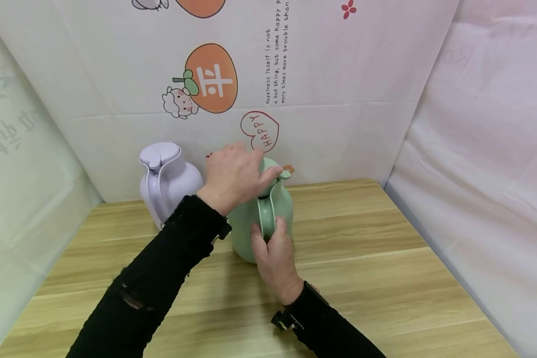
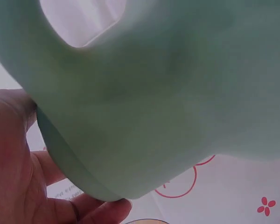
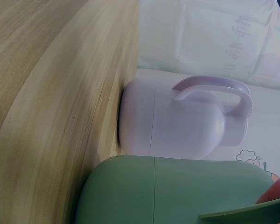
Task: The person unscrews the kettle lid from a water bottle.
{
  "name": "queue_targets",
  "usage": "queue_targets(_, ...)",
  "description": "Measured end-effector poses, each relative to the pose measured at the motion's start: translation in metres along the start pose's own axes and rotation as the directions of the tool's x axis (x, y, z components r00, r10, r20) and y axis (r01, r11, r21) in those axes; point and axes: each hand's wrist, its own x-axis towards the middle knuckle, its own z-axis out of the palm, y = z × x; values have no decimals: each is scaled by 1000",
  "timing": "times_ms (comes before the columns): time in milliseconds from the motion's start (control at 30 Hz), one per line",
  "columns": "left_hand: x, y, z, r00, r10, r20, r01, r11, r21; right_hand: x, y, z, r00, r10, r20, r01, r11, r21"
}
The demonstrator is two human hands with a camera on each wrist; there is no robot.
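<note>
A green vacuum jug (image 1: 243,236) stands upright on the table. From above, my left hand (image 1: 237,171) grips its round lid (image 1: 267,163), the thumb lying near the small lever tab (image 1: 285,175). In the left wrist view the fingertips (image 2: 113,211) curl under the lid's rim. My right hand (image 1: 277,261) holds the jug's handle (image 1: 267,219) low down, thumb on one side and fingers on the other. Only a few right fingers (image 3: 273,192) show beside the handle in the right wrist view.
To the left, a lilac vacuum jug (image 1: 183,181) stands at the back of the wood-grain table (image 1: 349,278), close beside the green one. A printed cloth (image 1: 331,124) hangs behind. Pale cloths hang on the left (image 1: 31,164) and right (image 1: 488,164).
</note>
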Motion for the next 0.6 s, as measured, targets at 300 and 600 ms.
queue_targets(300,0,-16,-7,989,112,100,-94,981,-168,0,0,-1,1000,-2,9,2,1000,0)
queue_targets(600,6,-36,-10,902,406,144,-327,863,-384,0,-1,-1,1000,12,24,-12,1000,17)
